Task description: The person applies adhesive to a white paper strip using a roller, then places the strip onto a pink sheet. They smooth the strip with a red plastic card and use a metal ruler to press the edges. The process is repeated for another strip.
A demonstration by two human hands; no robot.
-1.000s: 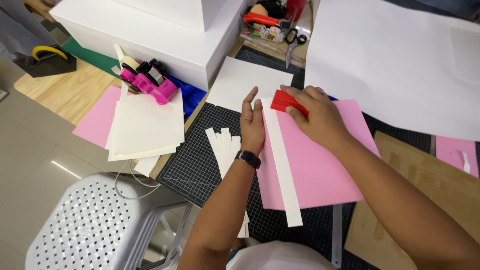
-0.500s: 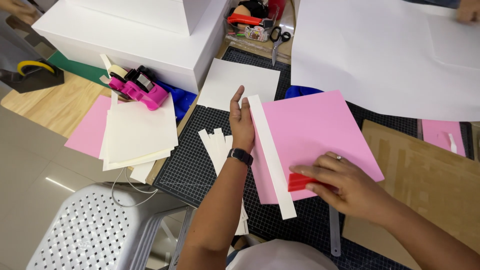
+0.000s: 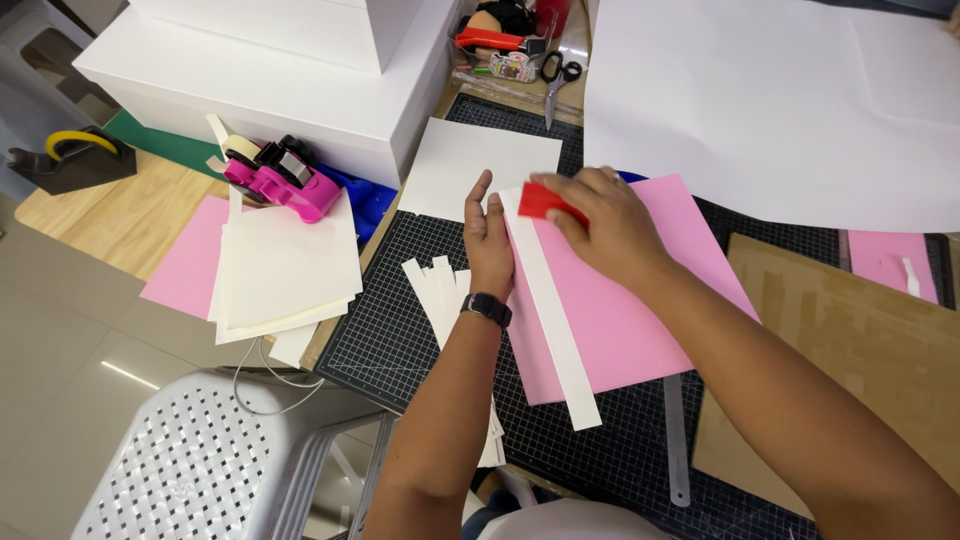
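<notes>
Pressing a white strip onto pink card

The white strip (image 3: pixel 550 310) lies along the pink card's (image 3: pixel 640 300) left edge on the cutting mat (image 3: pixel 400 330). Right hand (image 3: pixel 605 225), clamped on a red scraper (image 3: pixel 545 200), should press evenly; left hand (image 3: pixel 490 240), flat with fingers together, steadies beside it.

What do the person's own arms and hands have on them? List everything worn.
Both forearms are bare, with no sleeves in view. The left hand has a black watch with a dark band strapped at the wrist. The right hand appears to carry a thin ring on one finger, too small to make out. No gloves on either hand.
</notes>
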